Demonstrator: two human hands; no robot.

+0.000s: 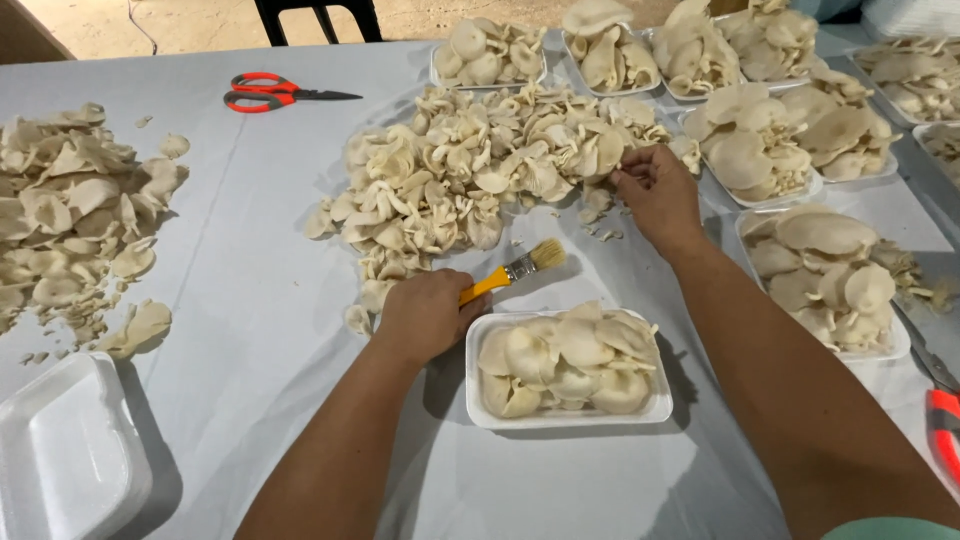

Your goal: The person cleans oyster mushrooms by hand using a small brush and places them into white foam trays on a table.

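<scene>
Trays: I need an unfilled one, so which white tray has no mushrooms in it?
The white tray at the bottom left corner, near the left arm. Every other tray holds mushrooms.

Grey-clothed table (250,300) bears mushrooms (470,170), trays (570,415), scissors (270,92).

bench cover (250,300): pale blue-grey sheet, smooth, faint sheen, a few soft creases
brush (512,270): glossy yellow plastic handle, bright metal band, pale bristles
tray (570,415): white foam, matt, smooth rounded rim
mushrooms (470,170): cream caps, matt, soft and velvety, ribbed undersides showing
scissors (275,92): shiny red-orange plastic handles, dark metal blades
empty tray (70,450): same white foam, dull finish
</scene>
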